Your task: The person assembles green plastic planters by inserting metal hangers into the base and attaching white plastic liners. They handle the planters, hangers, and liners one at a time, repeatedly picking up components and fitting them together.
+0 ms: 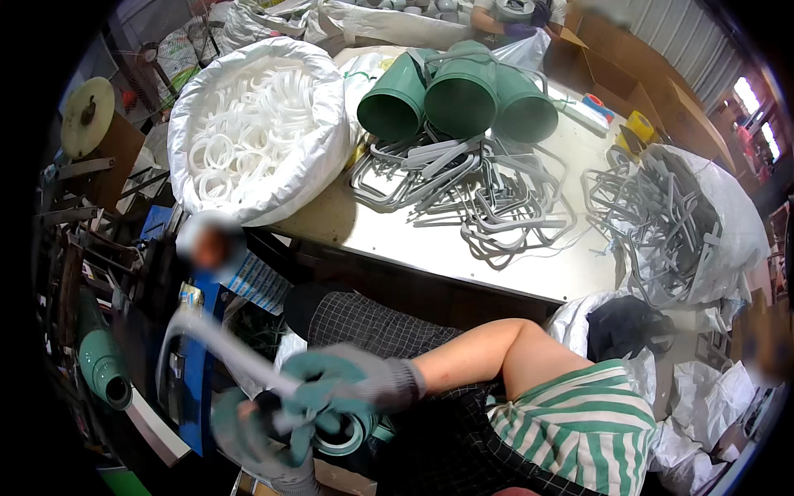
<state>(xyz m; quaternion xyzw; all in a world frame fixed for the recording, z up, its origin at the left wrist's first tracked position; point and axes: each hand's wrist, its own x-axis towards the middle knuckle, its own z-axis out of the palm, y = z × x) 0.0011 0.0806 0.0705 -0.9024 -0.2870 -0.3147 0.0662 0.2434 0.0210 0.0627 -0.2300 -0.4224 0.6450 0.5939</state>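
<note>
My right hand (356, 378), in a grey and green work glove, is closed around one end of a grey bent handle (231, 355). Motion blurs the handle, which sweeps up and away to the left. Below it, my gloved left hand (266, 442) is smeared too; its fingers bend in near the handle's lower end, and their grip is hard to make out. Right beside both hands, low over my lap, sits a green round fitting (339, 438) with a dark opening, partly covered by the gloves.
On the white table (397, 256) are a sack of white rings (248, 136), three green cylinders (461, 95) and a pile of grey handles (471, 186). Another sack of handles (670, 215) stands right. A blue machine part (197, 388) is close left. A co-worker's gloved hand (521, 31) shows at the back.
</note>
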